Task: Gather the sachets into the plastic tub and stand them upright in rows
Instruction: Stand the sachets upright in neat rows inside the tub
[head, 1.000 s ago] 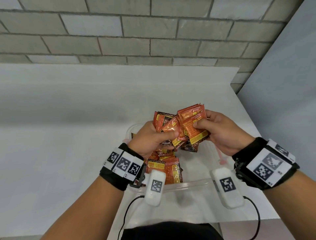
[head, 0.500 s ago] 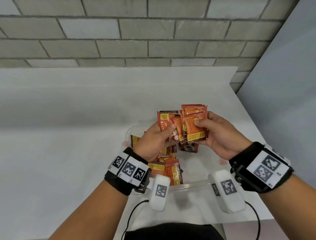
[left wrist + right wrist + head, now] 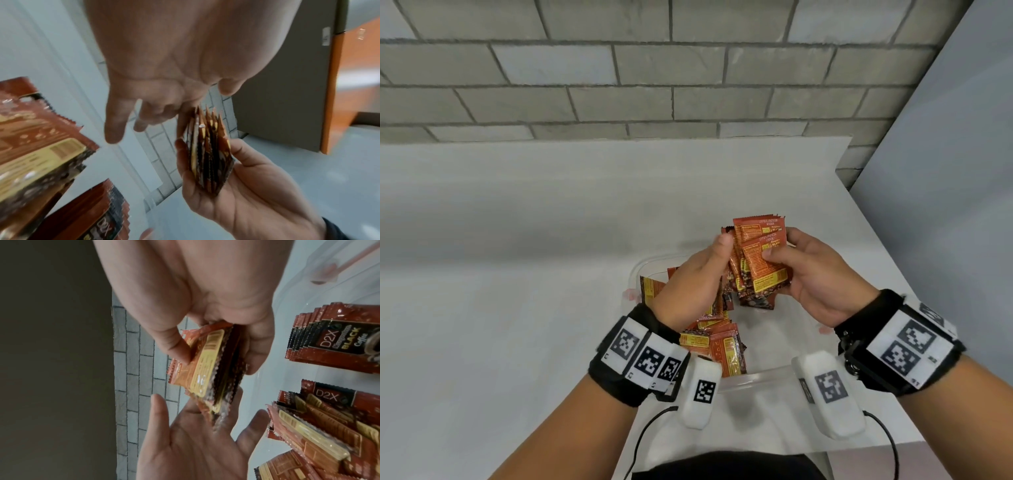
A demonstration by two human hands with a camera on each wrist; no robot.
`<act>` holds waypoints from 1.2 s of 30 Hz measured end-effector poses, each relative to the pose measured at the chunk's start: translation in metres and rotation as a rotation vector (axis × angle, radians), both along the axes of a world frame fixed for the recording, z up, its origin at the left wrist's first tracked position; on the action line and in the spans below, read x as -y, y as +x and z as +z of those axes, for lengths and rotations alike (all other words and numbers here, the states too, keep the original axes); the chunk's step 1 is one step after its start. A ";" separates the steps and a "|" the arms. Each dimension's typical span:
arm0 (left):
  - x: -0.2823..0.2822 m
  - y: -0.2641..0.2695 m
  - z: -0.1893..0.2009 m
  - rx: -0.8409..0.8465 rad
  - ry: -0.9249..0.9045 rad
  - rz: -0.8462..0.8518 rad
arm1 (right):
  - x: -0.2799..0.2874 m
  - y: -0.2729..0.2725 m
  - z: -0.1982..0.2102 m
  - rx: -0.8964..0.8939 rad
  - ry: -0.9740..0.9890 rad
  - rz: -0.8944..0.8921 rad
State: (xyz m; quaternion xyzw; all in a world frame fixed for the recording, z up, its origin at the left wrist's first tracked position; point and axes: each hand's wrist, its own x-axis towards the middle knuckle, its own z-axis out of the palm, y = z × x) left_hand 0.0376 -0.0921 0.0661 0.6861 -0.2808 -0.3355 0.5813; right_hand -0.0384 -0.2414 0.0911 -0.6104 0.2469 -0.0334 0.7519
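Head view shows the right hand [image 3: 822, 277] clamped on a thin stack of orange-red foil coffee sachets [image 3: 756, 260], thumb across the front face and fingers behind, held on edge above the clear plastic tub [image 3: 763, 375] on the white tabletop [image 3: 517, 274]. Beside it the left hand [image 3: 695, 284] lies flat against the stack's left side with fingers straight and spread (squaring the edges, I judge, not gripping); the right wrist view confirms the open palm [image 3: 195, 443] under the bundle, and the left wrist view shows the sachets edge-on between the other hand's thumb and fingers [image 3: 207, 154].

As for progress, part of the job looks done. Inside the tub's left half, more sachets [image 3: 722, 346] already stand or lean in packed groups, and the right wrist view shows a neat overlapped row [image 3: 333, 339] printed with the brand name, plus a looser bunch nearer the camera [image 3: 320, 434]. The tub's right half is bare floor. No loose sachets appear on the tabletop in any view, so gathering seems nearly finished. What is left, by my reading: set this handful down upright on the bare side, and straighten the leaning bunch so the rows stand evenly
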 end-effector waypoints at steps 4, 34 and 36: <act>0.000 0.010 -0.003 -0.214 -0.167 0.060 | 0.002 -0.004 0.000 0.059 0.135 0.030; 0.006 -0.011 -0.003 -0.849 -0.557 -0.128 | -0.019 -0.012 0.022 0.192 -1.208 0.581; 0.007 -0.013 -0.001 -0.819 -0.519 -0.120 | -0.021 -0.012 0.022 0.176 -1.135 0.586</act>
